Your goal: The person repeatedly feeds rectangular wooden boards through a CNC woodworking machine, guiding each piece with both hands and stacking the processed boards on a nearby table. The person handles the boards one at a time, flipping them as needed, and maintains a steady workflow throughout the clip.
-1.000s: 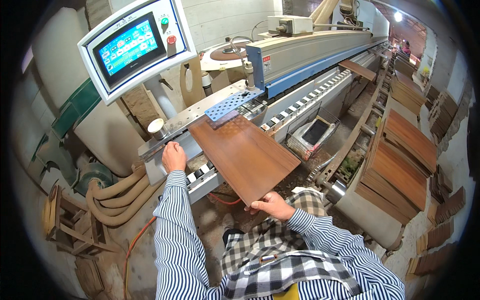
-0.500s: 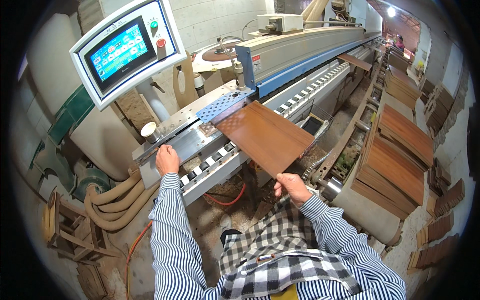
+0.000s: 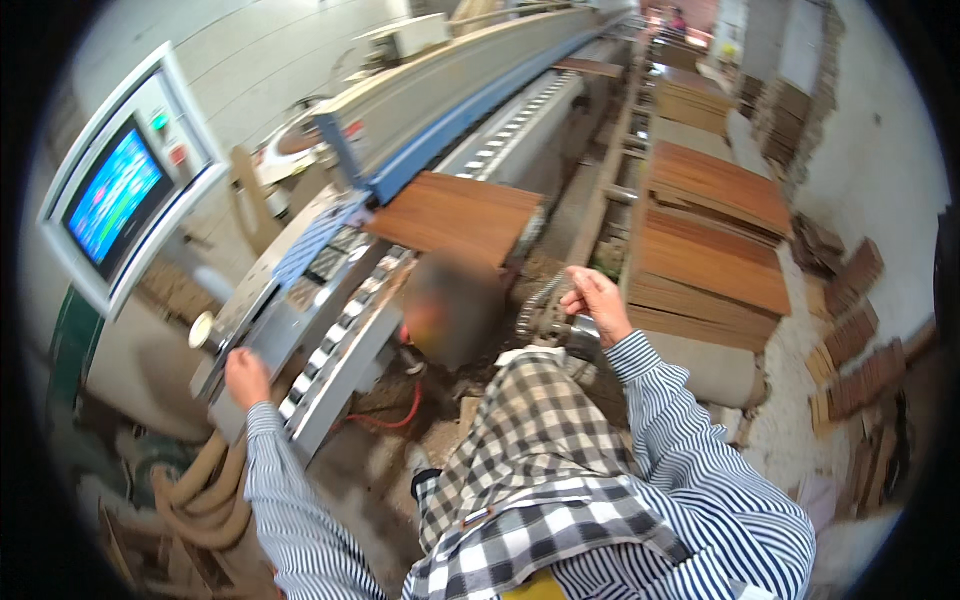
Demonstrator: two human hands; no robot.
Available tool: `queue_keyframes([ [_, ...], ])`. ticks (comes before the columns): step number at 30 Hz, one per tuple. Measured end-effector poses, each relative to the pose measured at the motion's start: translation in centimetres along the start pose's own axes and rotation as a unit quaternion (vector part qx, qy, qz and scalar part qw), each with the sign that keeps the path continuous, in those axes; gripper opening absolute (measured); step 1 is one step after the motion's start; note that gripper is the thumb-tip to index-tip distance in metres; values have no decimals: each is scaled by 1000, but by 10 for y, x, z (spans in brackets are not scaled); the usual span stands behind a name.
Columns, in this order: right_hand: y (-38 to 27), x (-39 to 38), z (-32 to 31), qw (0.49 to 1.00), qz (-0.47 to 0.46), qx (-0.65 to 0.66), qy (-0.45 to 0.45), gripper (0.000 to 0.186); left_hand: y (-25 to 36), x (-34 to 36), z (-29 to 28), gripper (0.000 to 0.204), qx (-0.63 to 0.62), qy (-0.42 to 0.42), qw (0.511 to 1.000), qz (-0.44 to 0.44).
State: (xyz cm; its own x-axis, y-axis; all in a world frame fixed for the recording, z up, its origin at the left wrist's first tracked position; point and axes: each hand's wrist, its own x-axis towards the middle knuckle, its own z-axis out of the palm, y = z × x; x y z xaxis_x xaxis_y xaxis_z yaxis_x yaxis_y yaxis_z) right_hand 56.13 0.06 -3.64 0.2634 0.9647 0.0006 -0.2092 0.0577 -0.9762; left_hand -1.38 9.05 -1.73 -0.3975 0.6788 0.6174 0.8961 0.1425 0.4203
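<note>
A brown wood-grain board [image 3: 455,215] lies flat at the infeed of a long edge-banding machine [image 3: 470,85], its inner side against the blue rail. My right hand [image 3: 595,303] is in the air off the board, near the close end of the roller conveyor; its fingers are loosely bent and apart, with nothing in them. At the near end of the steel guide table [image 3: 285,335], my left hand [image 3: 247,377] is closed at the edge, beside a small cream-topped cup [image 3: 203,331]. Whatever its fingers may grip is hidden.
Stacked brown boards [image 3: 705,265] lie on the roller conveyor [image 3: 612,205] to the right. A control panel with a lit screen [image 3: 118,190] stands at the left. Black-and-white feed rollers [image 3: 335,335] line the machine's near side. Ribbed hoses [image 3: 205,500] coil below, and small boards lean by the right wall.
The board has moved farther along into the machine, away from me. My right hand has left its near corner and moved toward the stacks. The view has swung right.
</note>
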Motion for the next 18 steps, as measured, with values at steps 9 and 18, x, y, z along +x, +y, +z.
queue_keyframes([
  [9, -41, -85, -291, 812, -114, -176, 545, 66, 49, -1, -21, 28, -211, -1, 974, 84],
  [18, -23, -99, -381, 781, -68, -228, 578, 46, 320, -106, -192, 24, -470, -348, 612, 532],
])
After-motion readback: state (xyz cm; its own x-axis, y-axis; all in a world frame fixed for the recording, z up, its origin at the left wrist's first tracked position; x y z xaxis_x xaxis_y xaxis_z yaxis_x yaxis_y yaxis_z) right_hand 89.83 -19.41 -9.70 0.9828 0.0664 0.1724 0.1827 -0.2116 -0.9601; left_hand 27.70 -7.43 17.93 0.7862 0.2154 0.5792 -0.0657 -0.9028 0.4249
